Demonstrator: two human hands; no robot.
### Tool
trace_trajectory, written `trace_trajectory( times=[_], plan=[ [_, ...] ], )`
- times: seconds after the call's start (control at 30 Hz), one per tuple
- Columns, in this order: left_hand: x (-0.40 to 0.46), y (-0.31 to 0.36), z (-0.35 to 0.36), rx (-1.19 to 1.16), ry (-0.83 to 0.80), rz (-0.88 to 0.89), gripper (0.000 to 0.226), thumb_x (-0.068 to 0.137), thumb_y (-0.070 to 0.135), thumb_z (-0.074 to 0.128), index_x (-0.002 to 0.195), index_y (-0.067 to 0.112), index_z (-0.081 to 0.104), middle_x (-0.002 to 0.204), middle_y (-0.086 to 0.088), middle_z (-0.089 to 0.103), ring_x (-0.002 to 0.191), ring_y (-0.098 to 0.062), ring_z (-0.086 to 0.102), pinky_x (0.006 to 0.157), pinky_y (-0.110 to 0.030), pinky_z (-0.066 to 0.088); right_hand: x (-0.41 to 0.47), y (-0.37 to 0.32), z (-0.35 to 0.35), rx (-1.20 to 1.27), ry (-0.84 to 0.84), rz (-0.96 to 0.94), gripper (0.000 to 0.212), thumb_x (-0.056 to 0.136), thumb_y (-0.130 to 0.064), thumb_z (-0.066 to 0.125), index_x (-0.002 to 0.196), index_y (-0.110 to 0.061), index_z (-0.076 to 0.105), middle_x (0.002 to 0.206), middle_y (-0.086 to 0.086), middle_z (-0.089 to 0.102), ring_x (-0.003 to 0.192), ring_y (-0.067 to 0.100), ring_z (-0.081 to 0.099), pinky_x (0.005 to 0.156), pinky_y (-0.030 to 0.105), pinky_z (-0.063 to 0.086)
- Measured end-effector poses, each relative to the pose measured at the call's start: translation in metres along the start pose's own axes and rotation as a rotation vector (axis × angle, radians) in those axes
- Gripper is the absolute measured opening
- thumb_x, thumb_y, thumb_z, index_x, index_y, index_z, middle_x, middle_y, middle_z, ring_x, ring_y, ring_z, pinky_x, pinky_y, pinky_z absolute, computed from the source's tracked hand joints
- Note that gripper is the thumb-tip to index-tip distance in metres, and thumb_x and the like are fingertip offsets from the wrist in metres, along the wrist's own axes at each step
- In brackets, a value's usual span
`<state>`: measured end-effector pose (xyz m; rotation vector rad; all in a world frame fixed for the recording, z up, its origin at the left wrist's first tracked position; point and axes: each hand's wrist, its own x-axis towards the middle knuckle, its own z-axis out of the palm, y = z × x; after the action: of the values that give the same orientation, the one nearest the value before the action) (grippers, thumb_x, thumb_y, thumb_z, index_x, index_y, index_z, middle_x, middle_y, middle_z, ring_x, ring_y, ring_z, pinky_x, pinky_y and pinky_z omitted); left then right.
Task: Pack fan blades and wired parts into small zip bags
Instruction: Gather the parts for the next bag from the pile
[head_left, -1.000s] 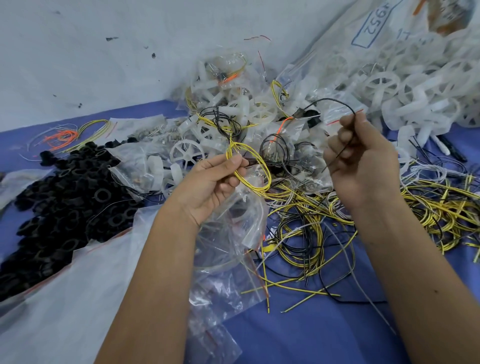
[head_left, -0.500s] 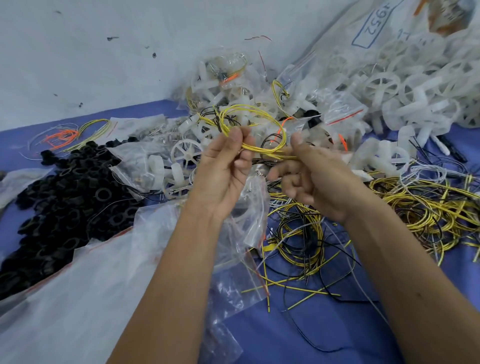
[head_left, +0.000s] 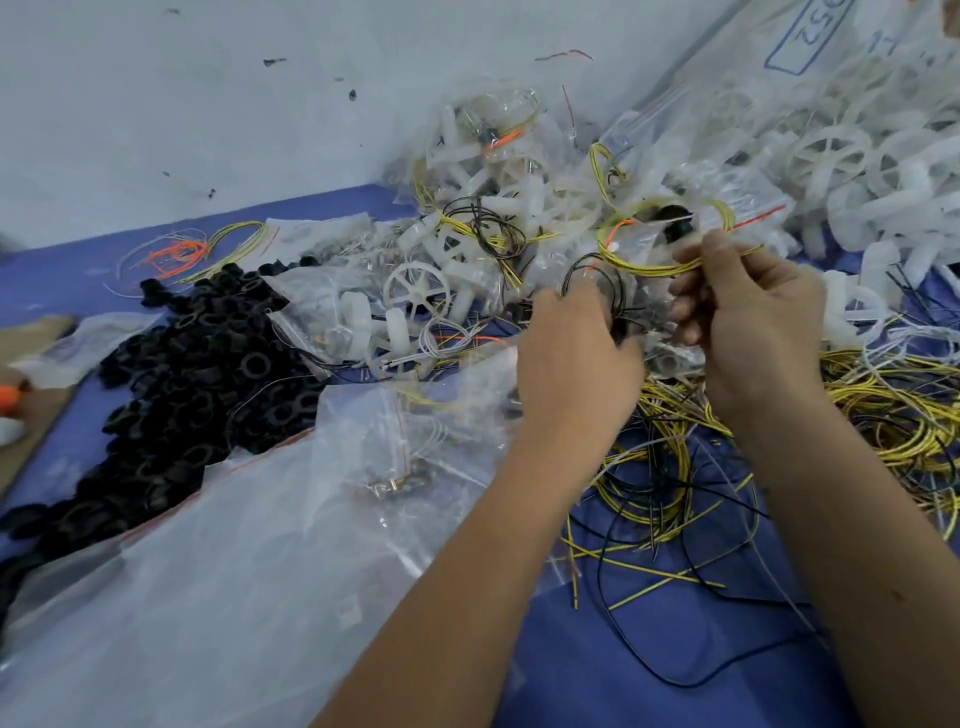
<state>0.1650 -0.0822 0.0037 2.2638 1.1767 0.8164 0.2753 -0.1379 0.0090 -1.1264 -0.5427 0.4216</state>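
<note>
My right hand pinches a coil of yellow wire, held up above the heap. My left hand is curled around the top of a small clear zip bag, with a loop of black wire rising from its fingers. White plastic fan blades lie loose and in filled bags just beyond both hands. A tangle of loose yellow and black wires lies on the blue cloth below my hands.
A heap of black rings spreads at the left. Large clear bags cover the near left. A big bag of white fan blades leans at the back right. More yellow wire coils lie at the right.
The yellow coil has passed from my left hand to my right hand, which moved right and up. My left hand dropped lower and now holds the bag and black wire.
</note>
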Motion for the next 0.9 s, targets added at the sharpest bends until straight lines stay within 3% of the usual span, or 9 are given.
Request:
trace_trajectory(
  times=[0.1, 0.17, 0.27, 0.3, 0.47, 0.53, 0.63, 0.8, 0.9],
  plan=[
    [-0.002, 0.004, -0.005, 0.253, -0.049, 0.038, 0.051, 0.084, 0.028, 0.080, 0.122, 0.011, 0.048, 0.120, -0.012, 0.050, 0.095, -0.032, 0.061, 0.068, -0.032, 0.035, -0.001, 0.000, 0.000, -0.074, 0.047, -0.021, 0.032, 0.106, -0.023, 0.054, 0.079, -0.011, 0.068, 0.058, 0.001, 0.061, 0.044, 0.012, 0.052, 0.038, 0.022, 0.036],
    [0.001, 0.004, -0.012, 0.332, -0.103, 0.042, 0.048, 0.083, 0.017, 0.075, 0.122, 0.007, 0.048, 0.119, -0.016, 0.053, 0.100, -0.035, 0.061, 0.069, -0.032, 0.036, -0.002, -0.001, 0.000, -0.111, 0.062, -0.025, 0.031, 0.106, -0.022, 0.053, 0.079, -0.012, 0.066, 0.056, -0.001, 0.060, 0.042, 0.011, 0.050, 0.037, 0.021, 0.034],
    [0.008, -0.002, -0.030, 0.376, -0.212, 0.038, 0.016, 0.081, 0.007, 0.066, 0.088, 0.007, 0.052, 0.083, -0.009, 0.055, 0.080, -0.030, 0.056, 0.058, -0.029, 0.035, -0.003, -0.002, 0.001, -0.115, 0.060, -0.009, 0.026, 0.105, -0.020, 0.054, 0.084, -0.013, 0.068, 0.055, -0.004, 0.058, 0.041, 0.011, 0.046, 0.038, 0.017, 0.031],
    [0.011, -0.004, -0.035, 0.389, -0.255, 0.032, 0.018, 0.081, 0.008, 0.065, 0.075, 0.008, 0.048, 0.072, -0.006, 0.051, 0.070, -0.026, 0.053, 0.051, -0.029, 0.032, -0.003, -0.003, 0.001, -0.108, 0.050, -0.003, 0.024, 0.105, -0.019, 0.054, 0.087, -0.013, 0.068, 0.055, -0.004, 0.058, 0.041, 0.011, 0.045, 0.038, 0.016, 0.031],
    [0.032, -0.031, -0.060, -0.035, -0.431, -0.228, 0.011, 0.091, 0.007, 0.061, 0.082, 0.001, 0.066, 0.071, -0.011, 0.073, 0.056, -0.016, 0.069, 0.058, -0.030, 0.059, -0.001, -0.004, -0.004, -0.032, -0.139, 0.056, 0.022, 0.105, -0.019, 0.053, 0.092, -0.010, 0.068, 0.057, -0.003, 0.057, 0.040, 0.010, 0.041, 0.040, 0.015, 0.026],
    [0.035, -0.040, -0.069, -0.264, -0.392, -0.330, 0.016, 0.092, 0.001, 0.061, 0.076, 0.005, 0.061, 0.064, -0.009, 0.069, 0.044, -0.011, 0.061, 0.046, -0.022, 0.051, 0.001, -0.005, -0.007, -0.051, -0.259, 0.078, 0.022, 0.105, -0.017, 0.054, 0.090, -0.009, 0.068, 0.056, -0.001, 0.057, 0.037, 0.009, 0.039, 0.037, 0.013, 0.024],
    [0.037, -0.049, -0.081, -0.465, -0.255, -0.387, 0.024, 0.090, -0.002, 0.061, 0.070, 0.010, 0.056, 0.056, -0.006, 0.061, 0.043, -0.015, 0.056, 0.041, -0.019, 0.046, 0.001, -0.006, -0.010, -0.157, -0.417, 0.119, 0.026, 0.103, -0.015, 0.056, 0.083, -0.009, 0.071, 0.054, 0.003, 0.056, 0.032, 0.009, 0.036, 0.035, 0.012, 0.022],
    [0.040, -0.050, -0.088, -0.355, 0.015, -0.215, 0.011, 0.080, 0.007, 0.059, 0.071, 0.000, 0.059, 0.056, -0.013, 0.063, 0.040, -0.012, 0.050, 0.046, -0.022, 0.039, 0.000, -0.005, -0.011, -0.325, -0.573, 0.183, 0.027, 0.101, -0.007, 0.057, 0.079, -0.006, 0.072, 0.052, 0.007, 0.055, 0.030, 0.010, 0.033, 0.035, 0.010, 0.022],
    [0.038, -0.044, -0.087, -0.294, 0.011, -0.095, 0.015, 0.077, 0.010, 0.061, 0.062, 0.010, 0.059, 0.047, -0.003, 0.060, 0.038, -0.009, 0.050, 0.042, -0.018, 0.036, -0.001, -0.007, -0.011, -0.344, -0.625, 0.230, 0.024, 0.101, -0.006, 0.057, 0.082, -0.001, 0.072, 0.052, 0.008, 0.053, 0.029, 0.009, 0.033, 0.034, 0.010, 0.022]
  ],
)
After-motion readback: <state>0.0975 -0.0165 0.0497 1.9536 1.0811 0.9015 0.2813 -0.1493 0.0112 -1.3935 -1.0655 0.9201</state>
